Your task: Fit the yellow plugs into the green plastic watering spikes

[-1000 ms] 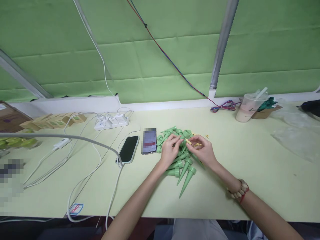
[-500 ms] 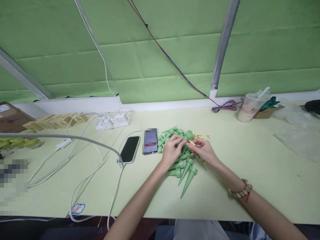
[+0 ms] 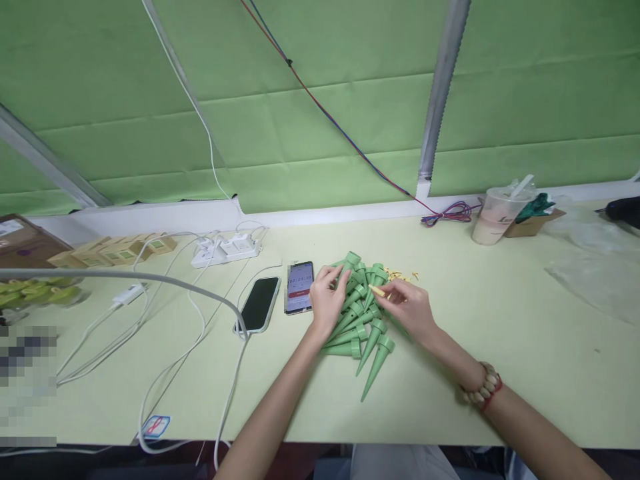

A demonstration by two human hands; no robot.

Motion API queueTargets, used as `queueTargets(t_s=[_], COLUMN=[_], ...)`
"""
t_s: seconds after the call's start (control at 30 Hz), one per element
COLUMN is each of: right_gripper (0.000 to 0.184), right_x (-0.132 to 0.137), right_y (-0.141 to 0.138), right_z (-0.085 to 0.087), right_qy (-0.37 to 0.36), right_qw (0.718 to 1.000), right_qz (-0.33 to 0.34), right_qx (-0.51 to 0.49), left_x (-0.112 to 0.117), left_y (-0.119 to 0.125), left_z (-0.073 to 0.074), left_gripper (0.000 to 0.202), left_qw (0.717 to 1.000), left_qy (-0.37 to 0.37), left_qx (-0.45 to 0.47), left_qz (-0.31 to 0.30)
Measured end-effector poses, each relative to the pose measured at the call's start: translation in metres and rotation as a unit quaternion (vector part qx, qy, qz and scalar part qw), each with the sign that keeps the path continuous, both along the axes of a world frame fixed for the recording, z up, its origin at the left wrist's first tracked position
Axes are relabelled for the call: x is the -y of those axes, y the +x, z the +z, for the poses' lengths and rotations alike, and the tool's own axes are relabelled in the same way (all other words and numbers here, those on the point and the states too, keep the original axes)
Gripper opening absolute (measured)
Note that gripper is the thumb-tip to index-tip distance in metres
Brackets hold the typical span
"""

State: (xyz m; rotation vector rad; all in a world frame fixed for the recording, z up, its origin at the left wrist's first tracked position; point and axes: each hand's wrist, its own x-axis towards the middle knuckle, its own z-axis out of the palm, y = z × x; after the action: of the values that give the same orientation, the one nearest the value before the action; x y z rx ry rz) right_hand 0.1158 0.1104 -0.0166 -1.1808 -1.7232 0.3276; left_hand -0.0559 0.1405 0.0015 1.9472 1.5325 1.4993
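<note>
A pile of green plastic cone-shaped spikes (image 3: 371, 340) with wide caps lies on the table under both hands. At the left of the pile, my left hand (image 3: 327, 300) is closed on a green spike (image 3: 353, 258), its capped end showing above the fingers. My right hand (image 3: 407, 307) pinches a small pale yellow plastic piece (image 3: 377, 291) between thumb and fingers, over the right part of the pile. More small yellow pieces (image 3: 397, 275) are scattered just behind the right hand.
Left of the pile lie a phone with a lit screen (image 3: 300, 288) and a dark-screened phone (image 3: 260, 305). White cables run from a power strip (image 3: 227, 250) across the left side. A drink cup (image 3: 495, 217), a small box (image 3: 530, 225) and clear plastic bags (image 3: 595, 273) sit back right.
My hands have moved apart: the left has shifted left with a green spike, while the right has drawn slightly away, still pinching the yellow piece.
</note>
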Motion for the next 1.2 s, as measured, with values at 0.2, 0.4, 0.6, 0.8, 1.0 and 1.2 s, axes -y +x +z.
queueTargets(t_s=[0.2,0.4,0.6,0.8,1.0,1.2], right_gripper=[0.050,0.053,0.057,0.058,0.060,0.063], right_x=[-0.021,-0.036,-0.042,-0.039,-0.038,-0.040], right_y=[0.023,0.047,0.064,0.063,0.062,0.067], right_z=[0.001,-0.003,-0.001,0.001,-0.002,-0.001], right_qy=[-0.065,-0.125,-0.157,-0.178,-0.196,-0.167], right_qw=[0.982,0.962,0.955,0.957,0.963,0.970], right_qz=[-0.174,-0.238,-0.249,-0.224,-0.181,-0.174], right_qx=[0.026,0.048,0.024,0.047,0.048,-0.024], left_x=[0.006,0.003,0.004,0.012,0.024,0.077], left_y=[0.008,0.007,0.006,0.005,0.007,0.016], left_z=[-0.003,-0.008,-0.006,0.001,0.006,0.022], left_gripper=[0.019,0.015,0.015,0.016,0.008,0.011], left_qw=[0.984,0.967,0.969,0.963,0.915,0.881], left_qy=[0.060,0.042,0.052,0.136,0.301,0.421], left_qx=[-0.164,-0.252,-0.243,-0.226,-0.244,-0.169], left_qz=[0.023,0.023,0.006,-0.047,-0.116,-0.138])
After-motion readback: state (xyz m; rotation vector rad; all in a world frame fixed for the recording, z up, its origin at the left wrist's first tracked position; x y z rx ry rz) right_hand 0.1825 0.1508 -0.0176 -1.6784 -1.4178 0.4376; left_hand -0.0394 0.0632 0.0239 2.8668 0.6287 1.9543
